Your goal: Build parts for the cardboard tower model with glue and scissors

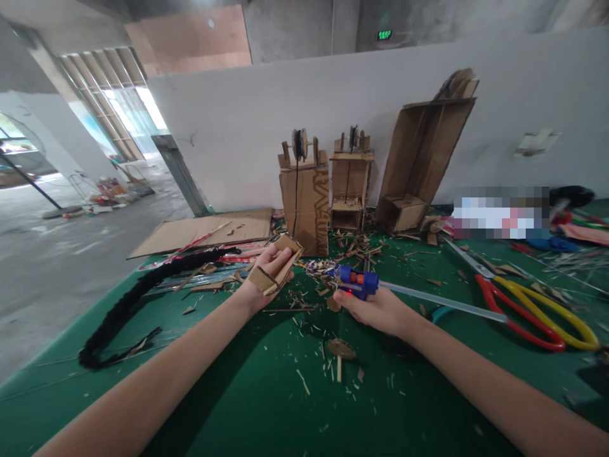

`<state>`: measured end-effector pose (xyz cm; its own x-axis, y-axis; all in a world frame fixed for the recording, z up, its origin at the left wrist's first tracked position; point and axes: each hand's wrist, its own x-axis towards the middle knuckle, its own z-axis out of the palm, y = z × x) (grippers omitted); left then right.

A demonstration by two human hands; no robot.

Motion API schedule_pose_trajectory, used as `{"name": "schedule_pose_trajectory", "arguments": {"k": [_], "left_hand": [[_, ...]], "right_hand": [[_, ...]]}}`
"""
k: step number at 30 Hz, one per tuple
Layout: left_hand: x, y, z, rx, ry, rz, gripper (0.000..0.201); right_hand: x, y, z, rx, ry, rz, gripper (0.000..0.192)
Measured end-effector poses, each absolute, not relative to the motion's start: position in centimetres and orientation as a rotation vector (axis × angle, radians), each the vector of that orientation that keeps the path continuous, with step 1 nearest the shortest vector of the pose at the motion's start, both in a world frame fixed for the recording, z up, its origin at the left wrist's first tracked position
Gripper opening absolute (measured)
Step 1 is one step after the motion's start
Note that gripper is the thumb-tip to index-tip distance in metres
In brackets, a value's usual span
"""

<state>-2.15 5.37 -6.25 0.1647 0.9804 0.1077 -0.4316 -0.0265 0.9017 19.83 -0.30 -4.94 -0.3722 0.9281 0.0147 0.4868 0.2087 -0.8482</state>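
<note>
Glue gun (360, 284) points leftward, long axis crosswise.

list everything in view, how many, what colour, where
table: 1, green, under the work
wall: 1, white, behind table
glue gun: 1, blue and orange, in right grip
glue stick: 1, translucent, at glue gun's back
cardboard piece: 1, brown, in left grip
towers: 3, brown, along wall
spools: 2, dark thread, atop two towers
sheet: 1, brown, back left
cord: 1, black, left
scissors: 1, red and yellow handles, right
disc: 1, brown, front middle
scraps: uncounted, brown, across table
pixelated patch: 1, mixed, back right
clutter: uncounted, mixed, far right
floor: 1, grey, far left
exit sign: 1, green, above wall
left grip: 1, bare, centre
right grip: 1, bare, right of centre
forearms: 2, bare, bottom corners
</note>
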Motion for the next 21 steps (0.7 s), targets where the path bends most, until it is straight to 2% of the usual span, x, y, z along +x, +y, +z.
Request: {"name": "schedule_pose_trajectory", "arguments": {"k": [10,17,21], "left_hand": [[-2.2,5.4,-6.2,0.999,0.737,1.303,0.032],[-2.3,5.5,-6.4,1.013,0.709,1.305,0.022],[-2.2,5.5,-6.3,1.017,0.693,1.304,0.021]], "right_hand": [[20.3,-0.1,-5.8,-1.474,-1.907,1.132,0.04],[19.4,-0.2,-4.8,-1.161,-1.826,1.187,0.031],[19.2,-0.2,-4.7,-1.136,-1.824,1.152,0.028]]}}
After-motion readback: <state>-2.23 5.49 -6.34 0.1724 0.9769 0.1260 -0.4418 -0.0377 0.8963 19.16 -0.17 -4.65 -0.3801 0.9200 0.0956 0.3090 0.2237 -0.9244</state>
